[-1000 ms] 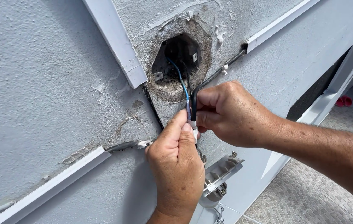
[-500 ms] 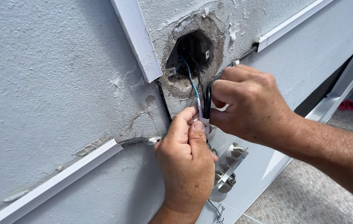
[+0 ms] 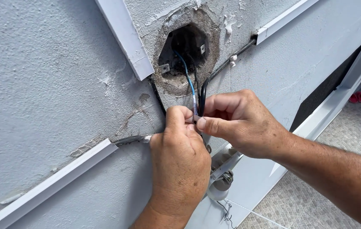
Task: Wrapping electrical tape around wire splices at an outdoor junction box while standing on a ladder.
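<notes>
A thin blue wire and a thicker black cable come out of a rough octagonal hole broken into the grey plastered wall, the blue one pale and striped near its lower end. Both run down to where the two hands meet just below the hole: the left hand pinches the wire ends between thumb and forefinger, and the right hand closes thumb and fingers on the same spot, fingertips touching the left's. White cable trunking ends at the hole's upper left edge, another strip runs toward the lower left, a third leaves the upper right. A white lamp holder hangs just under the hands, leaving little room there; bare wall lies open to the left
</notes>
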